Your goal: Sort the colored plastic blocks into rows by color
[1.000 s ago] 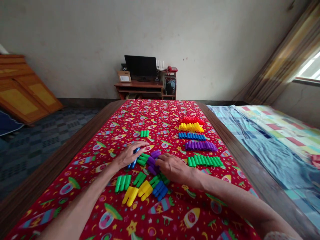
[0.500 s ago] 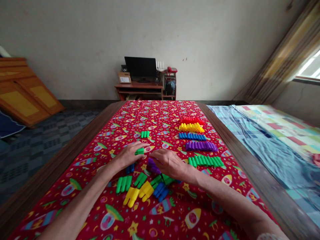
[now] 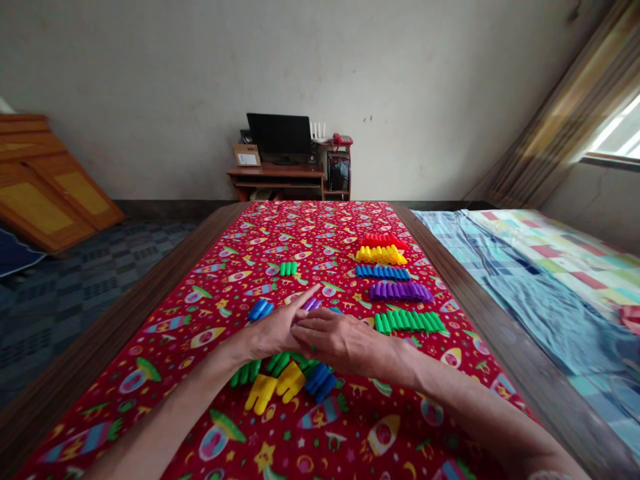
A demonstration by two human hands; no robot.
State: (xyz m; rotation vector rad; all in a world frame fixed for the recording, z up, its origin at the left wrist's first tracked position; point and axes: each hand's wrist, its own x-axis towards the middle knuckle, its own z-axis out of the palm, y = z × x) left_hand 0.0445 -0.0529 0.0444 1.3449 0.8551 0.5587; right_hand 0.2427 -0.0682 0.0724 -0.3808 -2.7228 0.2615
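My left hand (image 3: 280, 328) reaches in from the left over the pile of blocks, one finger stretched forward and its other fingers largely hidden. Against it rests my right hand (image 3: 345, 340), fingers bent and pressed together; what they hold, if anything, is hidden. A purple ribbed block (image 3: 313, 305) shows just beyond the two hands, close to the left fingertip. Left of it lies a blue block (image 3: 260, 309). Below the hands sit green blocks (image 3: 245, 373), two yellow blocks (image 3: 261, 393) and another blue block (image 3: 321, 383), partly covered.
On the right, ribbed blocks form rows by colour: red (image 3: 383, 241), yellow (image 3: 380, 255), blue (image 3: 383, 272), purple (image 3: 400, 291) and green (image 3: 410, 323). A separate green block (image 3: 289, 269) lies farther back on the red patterned cloth (image 3: 200, 413). A bed (image 3: 500, 293) borders the table's right side.
My left hand has moved right and slightly down to meet my right hand. The green block that was at its fingers is out of sight. Blue and purple blocks now appear farther forward.
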